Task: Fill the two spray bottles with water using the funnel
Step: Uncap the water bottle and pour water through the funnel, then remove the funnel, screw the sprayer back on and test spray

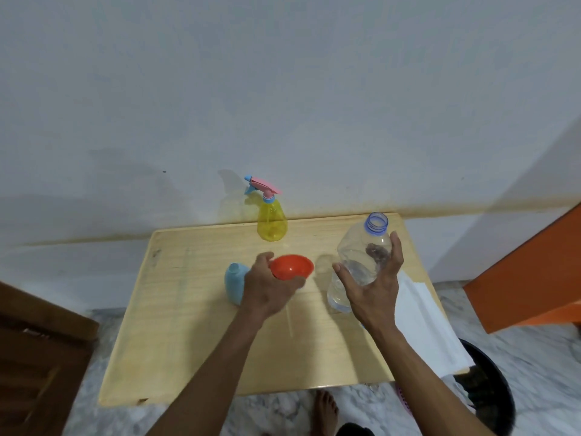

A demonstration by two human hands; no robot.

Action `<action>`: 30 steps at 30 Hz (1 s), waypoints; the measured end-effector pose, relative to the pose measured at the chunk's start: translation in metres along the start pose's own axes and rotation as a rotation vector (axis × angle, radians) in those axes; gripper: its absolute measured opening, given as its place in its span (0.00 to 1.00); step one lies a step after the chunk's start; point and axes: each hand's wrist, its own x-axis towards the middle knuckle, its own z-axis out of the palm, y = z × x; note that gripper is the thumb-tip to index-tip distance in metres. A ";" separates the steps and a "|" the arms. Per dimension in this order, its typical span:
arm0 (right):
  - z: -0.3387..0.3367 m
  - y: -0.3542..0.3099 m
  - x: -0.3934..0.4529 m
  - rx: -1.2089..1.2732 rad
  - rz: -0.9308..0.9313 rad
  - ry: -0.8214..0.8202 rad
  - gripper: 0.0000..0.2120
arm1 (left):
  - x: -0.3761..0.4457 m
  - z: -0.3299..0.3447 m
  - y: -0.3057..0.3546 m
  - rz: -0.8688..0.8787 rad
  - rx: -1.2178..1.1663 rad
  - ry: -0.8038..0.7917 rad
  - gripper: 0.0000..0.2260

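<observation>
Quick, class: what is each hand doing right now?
Left hand: holds the orange funnel.
Right hand: grips the clear water bottle.

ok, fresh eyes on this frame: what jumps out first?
The orange funnel mid-table, gripped by the left hand. Right of it, the right hand holds a clear water bottle, uncapped and tilted. A yellow spray bottle stands at the far edge, a blue bottle behind the left hand.

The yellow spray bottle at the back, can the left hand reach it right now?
Probably not yet: the left hand is holding the orange funnel. The way to the yellow spray bottle looks free, though.
</observation>
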 end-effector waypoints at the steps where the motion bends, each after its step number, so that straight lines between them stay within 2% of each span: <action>1: -0.001 0.000 -0.001 -0.003 0.002 -0.009 0.54 | 0.002 0.014 -0.004 -0.035 0.022 -0.036 0.37; 4: -0.006 -0.001 -0.001 -0.015 0.023 -0.039 0.55 | 0.006 0.046 -0.013 -0.123 0.089 -0.102 0.29; 6: -0.009 -0.001 -0.001 -0.013 0.057 -0.055 0.55 | 0.011 0.062 -0.017 -0.178 0.097 -0.106 0.27; 12: -0.011 0.000 0.003 -0.055 0.126 -0.073 0.54 | 0.030 0.089 -0.031 -0.332 0.142 -0.131 0.40; 17: -0.013 0.005 0.003 -0.045 0.122 -0.089 0.55 | 0.034 0.098 -0.031 -0.380 0.151 -0.122 0.40; 20: -0.013 0.006 0.003 -0.044 0.109 -0.086 0.55 | 0.034 0.097 -0.032 -0.364 0.170 -0.125 0.45; 23: -0.014 0.004 0.004 -0.053 0.114 -0.095 0.57 | 0.028 0.094 -0.030 -0.322 0.168 -0.137 0.46; 28: -0.018 -0.007 -0.008 -0.072 0.171 -0.065 0.60 | 0.009 0.077 -0.023 -0.186 0.212 -0.093 0.35; 30: -0.019 -0.007 -0.024 -0.051 0.149 0.046 0.51 | -0.002 0.063 -0.026 -0.093 0.168 -0.047 0.26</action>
